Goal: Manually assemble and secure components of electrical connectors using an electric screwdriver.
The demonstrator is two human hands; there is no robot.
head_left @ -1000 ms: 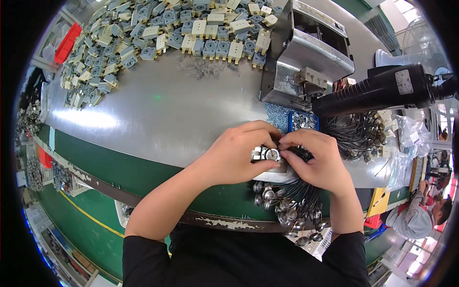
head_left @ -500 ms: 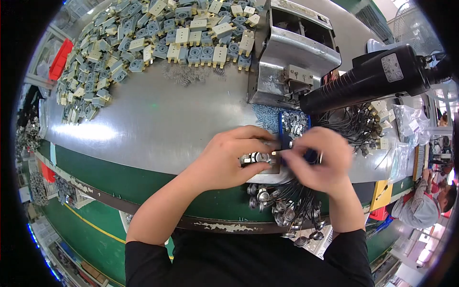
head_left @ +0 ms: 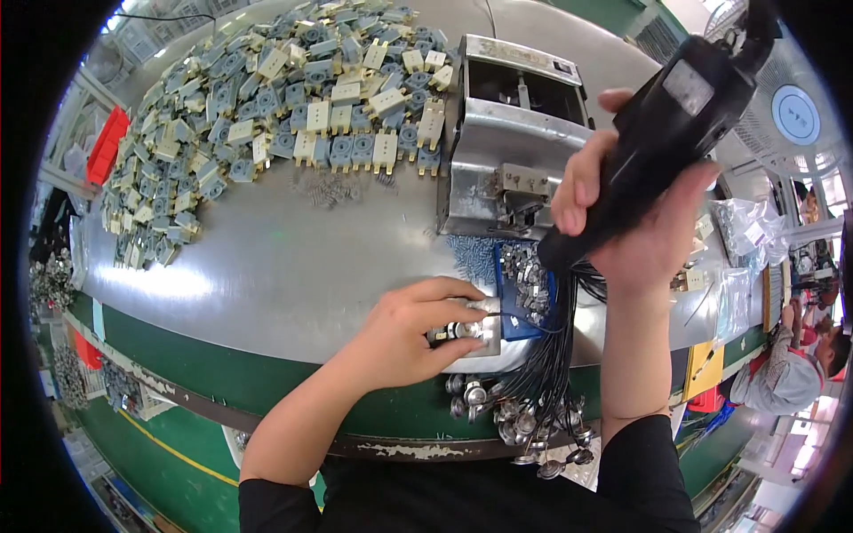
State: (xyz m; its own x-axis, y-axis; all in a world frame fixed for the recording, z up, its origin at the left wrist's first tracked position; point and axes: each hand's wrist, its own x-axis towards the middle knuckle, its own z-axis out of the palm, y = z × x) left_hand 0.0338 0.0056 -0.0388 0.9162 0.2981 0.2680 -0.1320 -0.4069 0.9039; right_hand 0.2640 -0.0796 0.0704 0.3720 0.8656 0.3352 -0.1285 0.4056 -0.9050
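My left hand (head_left: 410, 327) pinches a small round silver-and-white part (head_left: 460, 330) between thumb and fingers, at a small metal plate (head_left: 491, 336) near the bench's front edge. A thin black cable runs from there toward a bundle; the fingers partly hide the part. My right hand (head_left: 641, 240) is wrapped around a black powered screwdriver (head_left: 657, 124), held tilted above the bench with its nose down and to the left. Under the nose lies a blue tray (head_left: 520, 329) of small metal pieces (head_left: 530, 289). Whether the tool's tip touches anything cannot be seen.
A metal machine housing (head_left: 515, 133) stands behind the tray, with many small blue screws (head_left: 471, 258) before it. Grey-and-cream switch-like blocks (head_left: 302, 98) are heaped at back left, loose springs (head_left: 329, 188) nearby. Black cables with round metal ends (head_left: 524, 417) hang over the front edge.
My right hand has left the small part and gripped the black screwdriver, which is now tilted more steeply. My left hand still holds the part. The whole view has shifted slightly.
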